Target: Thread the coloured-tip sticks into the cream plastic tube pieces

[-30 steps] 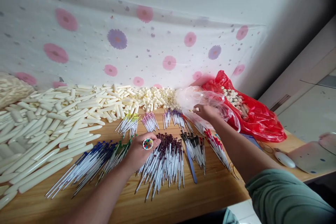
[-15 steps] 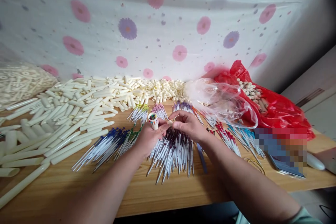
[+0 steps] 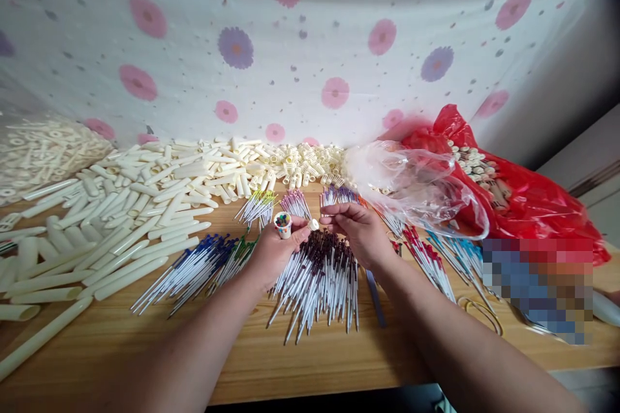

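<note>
My left hand (image 3: 274, 257) is closed around a white multicolour pen barrel (image 3: 283, 231), held upright with several coloured tips showing in its open top. Between that hand's thumb and forefinger is a small white round piece (image 3: 314, 224). Just to the right, my right hand (image 3: 361, 233) has its fingertips pinched together close to this piece; whatever they hold is too small to make out. Below both hands lies a fan of white refills with dark purple ends (image 3: 320, 284). Blue-ended refills (image 3: 194, 271) are left of it.
Cream-coloured pen tubes (image 3: 126, 206) cover the left and back of the wooden table (image 3: 271, 368). A clear plastic bag (image 3: 411, 174) and a red bag (image 3: 537, 200) stand at the right. Red-ended refills (image 3: 429, 261) and yellow rubber bands (image 3: 484, 316) lie nearer.
My right hand has drawn slightly right, away from the left hand, leaving the small white piece in plain view at the left fingertips. The view has shifted a little.
</note>
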Tool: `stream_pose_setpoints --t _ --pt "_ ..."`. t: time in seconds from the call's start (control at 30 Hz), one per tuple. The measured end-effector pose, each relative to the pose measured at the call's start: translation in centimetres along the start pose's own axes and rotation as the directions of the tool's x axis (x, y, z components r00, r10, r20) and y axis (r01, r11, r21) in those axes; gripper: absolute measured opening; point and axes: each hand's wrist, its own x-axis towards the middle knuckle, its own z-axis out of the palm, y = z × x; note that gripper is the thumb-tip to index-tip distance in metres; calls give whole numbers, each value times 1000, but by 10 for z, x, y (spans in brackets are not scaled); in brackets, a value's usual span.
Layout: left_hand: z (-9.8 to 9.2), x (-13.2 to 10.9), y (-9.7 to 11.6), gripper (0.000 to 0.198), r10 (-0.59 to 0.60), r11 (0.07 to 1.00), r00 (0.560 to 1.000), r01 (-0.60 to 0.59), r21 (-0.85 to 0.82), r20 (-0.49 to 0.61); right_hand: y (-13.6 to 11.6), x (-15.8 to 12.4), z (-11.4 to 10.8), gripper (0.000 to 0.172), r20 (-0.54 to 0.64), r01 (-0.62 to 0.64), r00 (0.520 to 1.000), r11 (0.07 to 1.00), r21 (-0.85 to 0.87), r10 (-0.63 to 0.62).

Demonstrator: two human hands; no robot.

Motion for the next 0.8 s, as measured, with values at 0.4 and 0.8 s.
stream_pose_setpoints --t 0.4,0.8 --pt "2 -3 -1 17 25 1000 996 -24 -18 85 -11 -11 1 7 315 637 764 578 -510 -563" --pt "-3 -5 3 19 90 987 988 -105 122 122 -12 -10 -2 18 397 624 779 544 -561 -485"
